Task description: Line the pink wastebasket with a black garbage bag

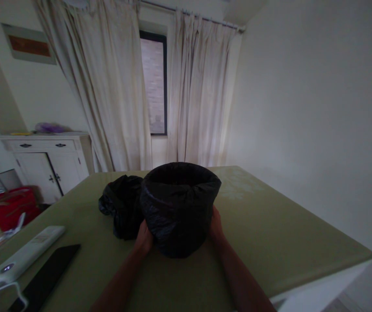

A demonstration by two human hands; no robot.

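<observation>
A bin lined with a black plastic bag [181,216] stands upright on the green table, its round mouth facing up and the bag folded over the rim. My left hand [144,239] grips its lower left side, and my right hand [217,222] holds its right side. The fingertips of both hands are partly hidden behind the bin. Just left of it, touching or nearly so, lies a crumpled black plastic bag [124,206]. What the bin itself is made of is hidden under the bag.
On the left of the green table [270,225] lie a white power strip-like device [26,253] with a cable and a flat black phone-like object [47,277]. A white cabinet [47,162] and a red bag [13,206] stand beyond. A wall rises on the right.
</observation>
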